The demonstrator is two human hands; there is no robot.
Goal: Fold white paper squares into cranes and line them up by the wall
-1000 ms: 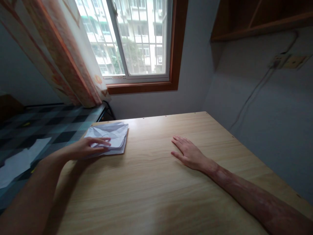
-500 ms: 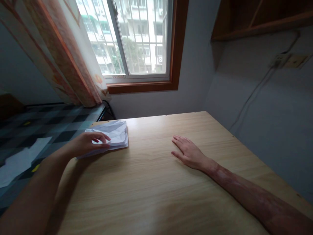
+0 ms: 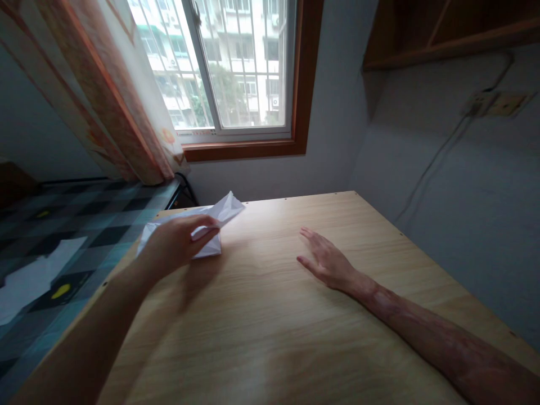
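A small stack of crumpled white paper sheets (image 3: 208,249) lies at the far left of the wooden table (image 3: 270,326). My left hand (image 3: 175,244) is closed on the top sheet (image 3: 225,209), pinching it and lifting its corner up and to the right, above the stack. My right hand (image 3: 327,259) rests flat on the table at the middle right, fingers stretched out and together, holding nothing, well apart from the paper.
A window (image 3: 236,67) with a wooden frame and a patterned curtain (image 3: 105,95) are behind the table. A bed with a checked cover (image 3: 63,225) and a white sheet of paper (image 3: 29,278) stands to the left. A grey wall with a cable and socket (image 3: 478,104) borders the right.
My left hand went from lying on the paper stack to pinching the top sheet and lifting it up and to the right. My right hand has barely moved.
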